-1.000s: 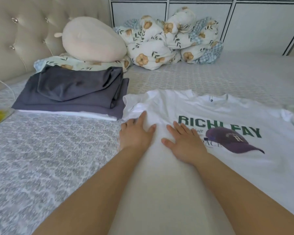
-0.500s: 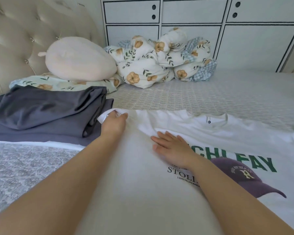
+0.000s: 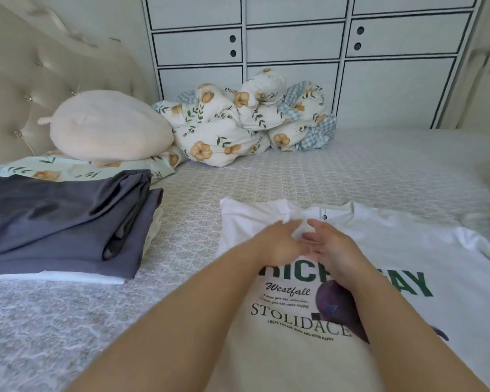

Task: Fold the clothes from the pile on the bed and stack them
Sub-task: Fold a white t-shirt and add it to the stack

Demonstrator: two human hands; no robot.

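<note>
On the bed (image 3: 351, 171), the left hand (image 3: 277, 244) has folded the T-shirt (image 3: 408, 250) sleeve inward, both hands' grip loose.

From my headset view, a tufted beige headboard (image 3: 26, 80) occupies the 10 o'clock sector. A cream rounded plush pillow (image 3: 111, 127) rests against it, lying on a floral pillowcase (image 3: 77, 169). A bundled floral duvet (image 3: 238, 123) sits at 12 o'clock, against a white panelled cabinet (image 3: 294, 46) with dark outlines and round finger holes. A grey patterned bedsheet (image 3: 351, 171) covers the mattress.
</note>
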